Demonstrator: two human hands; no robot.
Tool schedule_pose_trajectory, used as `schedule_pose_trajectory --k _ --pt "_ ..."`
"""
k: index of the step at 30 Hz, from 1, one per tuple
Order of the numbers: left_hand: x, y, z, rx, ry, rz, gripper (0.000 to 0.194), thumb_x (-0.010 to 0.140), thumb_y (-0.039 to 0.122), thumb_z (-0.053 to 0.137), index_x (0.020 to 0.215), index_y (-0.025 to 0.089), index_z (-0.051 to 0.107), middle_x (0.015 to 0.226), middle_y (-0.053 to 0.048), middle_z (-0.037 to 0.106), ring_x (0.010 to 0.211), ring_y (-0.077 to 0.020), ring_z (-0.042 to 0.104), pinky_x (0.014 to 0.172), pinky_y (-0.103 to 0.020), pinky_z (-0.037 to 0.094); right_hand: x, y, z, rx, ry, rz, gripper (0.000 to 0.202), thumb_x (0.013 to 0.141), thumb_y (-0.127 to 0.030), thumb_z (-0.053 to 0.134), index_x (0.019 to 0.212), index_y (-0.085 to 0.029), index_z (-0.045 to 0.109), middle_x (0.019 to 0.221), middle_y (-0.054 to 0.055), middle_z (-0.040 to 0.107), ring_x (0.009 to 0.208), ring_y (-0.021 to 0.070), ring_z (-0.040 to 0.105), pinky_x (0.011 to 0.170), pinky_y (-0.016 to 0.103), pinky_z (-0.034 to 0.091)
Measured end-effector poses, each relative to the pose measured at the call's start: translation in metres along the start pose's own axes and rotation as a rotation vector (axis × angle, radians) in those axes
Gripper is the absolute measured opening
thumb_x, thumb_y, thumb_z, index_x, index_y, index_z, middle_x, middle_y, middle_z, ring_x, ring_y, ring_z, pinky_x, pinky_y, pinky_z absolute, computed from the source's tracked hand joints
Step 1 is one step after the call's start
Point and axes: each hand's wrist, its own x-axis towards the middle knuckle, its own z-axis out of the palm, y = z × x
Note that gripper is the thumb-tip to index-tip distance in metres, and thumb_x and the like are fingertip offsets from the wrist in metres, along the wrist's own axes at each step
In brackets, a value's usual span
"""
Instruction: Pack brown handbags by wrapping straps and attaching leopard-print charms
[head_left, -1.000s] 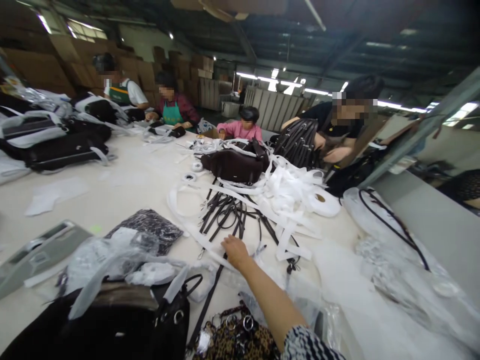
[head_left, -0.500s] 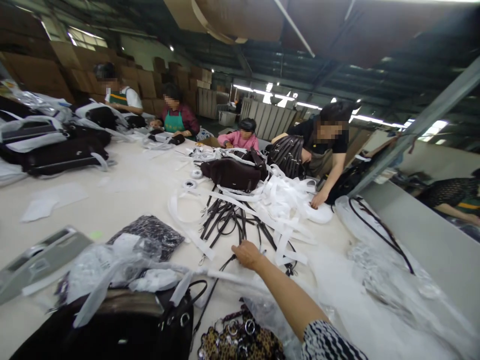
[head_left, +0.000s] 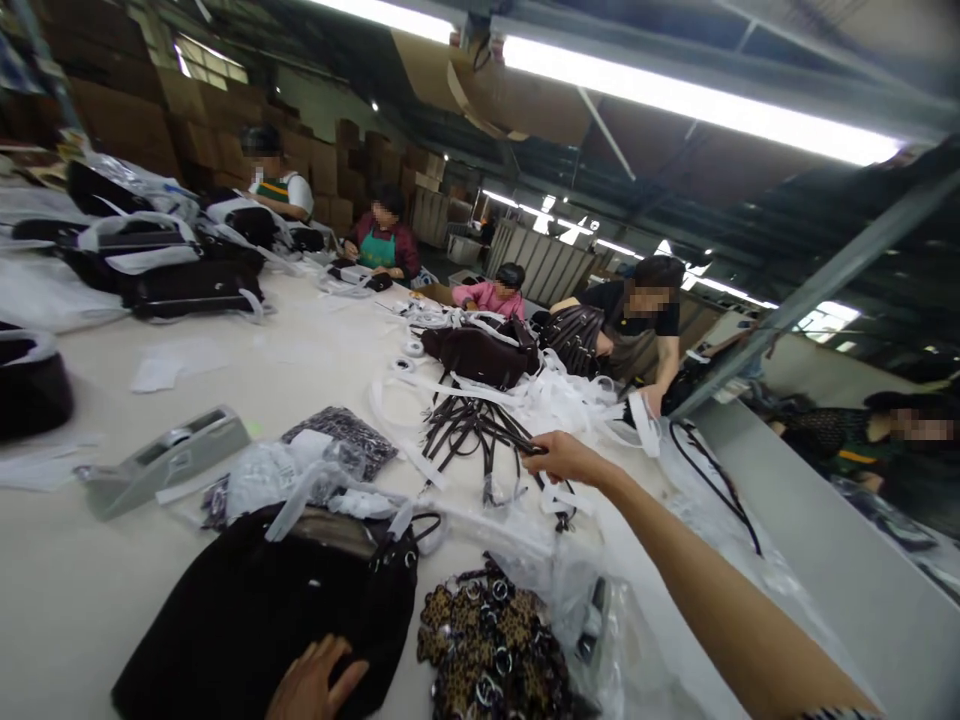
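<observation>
**Dark straps [head_left: 487, 418], black bag [head_left: 247, 600]**

The thin straps lie in a loose, fanned tangle on the worktop [head_left: 300, 360], several bunched together at the right. Nearer, the bag lies broad side up, a pale strip [head_left: 291, 508] across its top edge.

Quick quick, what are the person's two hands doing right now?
Left hand: open, fingers spread on the black bag, not gripping it as far as shows.
Right hand: closed, holding dark straps.

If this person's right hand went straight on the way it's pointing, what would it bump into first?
Probably the dark straps spread on the table; the right hand points toward them and seems to pinch some, though depth is unclear.
</observation>
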Motion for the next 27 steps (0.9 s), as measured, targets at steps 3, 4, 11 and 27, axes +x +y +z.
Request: schedule_pose_trajectory --k 3,4,11,27 --pt "-0.015 0.025 -0.024 -0.078 0.104 0.124 0.044 0.087 0.055 0.052 0.104 0.019 0.069 0.110 -0.011 0.070 0.107 -0.0295 0.065 0.095 -0.042 0.049 -0.056 -0.015 0.025 0.144 -0.017 0.008 0.028 0.081 -0.028 0.062 0.105 -0.015 0.069 0.070 0.000 0.070 0.044 0.0085 0.052 0.044 0.019 0.037" --pt "-0.021 0.037 -0.033 -0.105 0.167 0.164 0.045 0.086 0.056 0.054 0.108 0.018 0.067 0.110 -0.012 0.069 0.107 -0.0302 0.064 0.095 -0.043 0.048 -0.073 -0.019 0.035 0.183 -0.013 0.012 0.029 0.081 -0.031 0.061 0.104 -0.015 0.070 0.072 0.001 0.071 0.043 0.0081 0.050 0.043 0.019 0.036" --pt "-0.057 0.156 -0.069 -0.812 -0.280 0.426 0.050 0.089 0.057 0.053 0.124 0.022 0.060 0.120 -0.011 0.064 0.111 -0.0261 0.058 0.092 -0.036 0.048 -0.179 -0.052 0.106 0.216 -0.045 -0.122 0.022 0.088 -0.032 0.055 0.086 -0.019 0.072 0.070 0.000 0.068 0.060 0.0121 0.055 0.058 0.022 0.038" --pt "-0.078 0.178 -0.056 -1.602 -0.513 -0.009 0.032 0.083 0.045 0.071 0.080 0.016 0.058 0.074 0.002 0.057 0.050 -0.0044 0.043 0.047 -0.017 0.037 -0.277 -0.003 0.245 0.887 -0.343 0.073 0.036 0.076 -0.050 0.071 0.084 -0.015 0.068 0.064 -0.004 0.047 0.059 0.0074 0.040 0.055 0.018 0.030"
